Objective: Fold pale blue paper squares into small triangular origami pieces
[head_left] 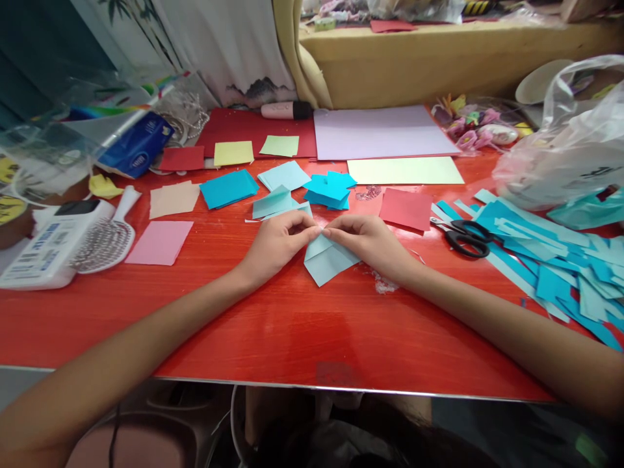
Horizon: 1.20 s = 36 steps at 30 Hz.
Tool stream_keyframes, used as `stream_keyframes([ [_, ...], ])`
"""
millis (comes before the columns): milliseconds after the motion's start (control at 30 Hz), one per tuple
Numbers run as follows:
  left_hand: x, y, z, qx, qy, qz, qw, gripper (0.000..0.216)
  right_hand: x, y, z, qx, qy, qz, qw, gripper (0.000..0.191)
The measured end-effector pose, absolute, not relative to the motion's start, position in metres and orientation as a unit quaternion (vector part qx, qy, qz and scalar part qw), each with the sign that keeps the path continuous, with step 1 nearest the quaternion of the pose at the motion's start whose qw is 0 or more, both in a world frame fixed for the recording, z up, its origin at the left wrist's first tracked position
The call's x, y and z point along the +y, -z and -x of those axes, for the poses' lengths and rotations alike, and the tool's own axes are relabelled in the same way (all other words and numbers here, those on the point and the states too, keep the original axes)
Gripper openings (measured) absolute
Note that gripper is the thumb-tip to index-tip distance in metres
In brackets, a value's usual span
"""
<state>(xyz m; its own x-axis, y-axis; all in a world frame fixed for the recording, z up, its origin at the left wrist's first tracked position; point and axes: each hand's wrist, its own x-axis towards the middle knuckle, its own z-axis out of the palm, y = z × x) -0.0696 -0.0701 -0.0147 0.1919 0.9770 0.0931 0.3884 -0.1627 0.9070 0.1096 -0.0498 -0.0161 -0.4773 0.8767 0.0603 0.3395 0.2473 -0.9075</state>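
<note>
A creased light blue sheet of paper (327, 261) is held over the red table, one corner pointing toward me. My left hand (280, 242) pinches its far corner between thumb and fingers. Right beside it, my right hand (368, 242) pinches the same corner, the fingertips of both hands nearly touching. Just beyond my hands lie folded light blue papers (275, 203) and a stack of bright blue pieces (330, 190). A red paper square (405, 209) rests beyond my right hand.
Black-handled scissors (468, 238) lie beside a heap of blue paper strips (550, 253) at right. A hairbrush (104, 244) and white box (56, 247) are at left, near a pink paper square (160, 243). Behind are a lilac sheet (383, 133) and a plastic bag (565, 143).
</note>
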Motion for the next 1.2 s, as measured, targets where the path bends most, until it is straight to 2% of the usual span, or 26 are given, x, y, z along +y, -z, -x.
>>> stream_keyframes([
  [233, -0.076, 0.011, 0.067, 0.532, -0.448, -0.62, 0.363, 0.019, -0.046, 0.022, -0.108, -0.716, -0.439, 0.43, 0.332, 0.033],
  [433, -0.071, 0.014, 0.071, 0.507, -0.514, -0.535, 0.438, 0.014, -0.037, 0.033, -0.108, -0.545, -0.561, 0.413, 0.467, 0.028],
  [500, -0.068, 0.015, 0.071, 0.501, -0.52, -0.512, 0.465, 0.014, -0.037, 0.033, -0.108, -0.525, -0.58, 0.39, 0.485, 0.028],
  [667, -0.066, 0.016, 0.07, 0.504, -0.486, -0.502, 0.508, 0.018, -0.043, 0.027, -0.106, -0.577, -0.593, 0.348, 0.441, 0.046],
  [867, -0.069, 0.014, 0.068, 0.504, -0.42, -0.553, 0.513, 0.022, -0.044, 0.027, -0.107, -0.624, -0.569, 0.353, 0.403, 0.033],
  [1067, -0.071, 0.012, 0.066, 0.512, -0.394, -0.582, 0.494, 0.025, -0.043, 0.029, -0.109, -0.652, -0.556, 0.348, 0.381, 0.045],
  [1200, -0.071, 0.012, 0.067, 0.519, -0.383, -0.587, 0.489, 0.026, -0.044, 0.028, -0.11, -0.659, -0.554, 0.339, 0.381, 0.042],
])
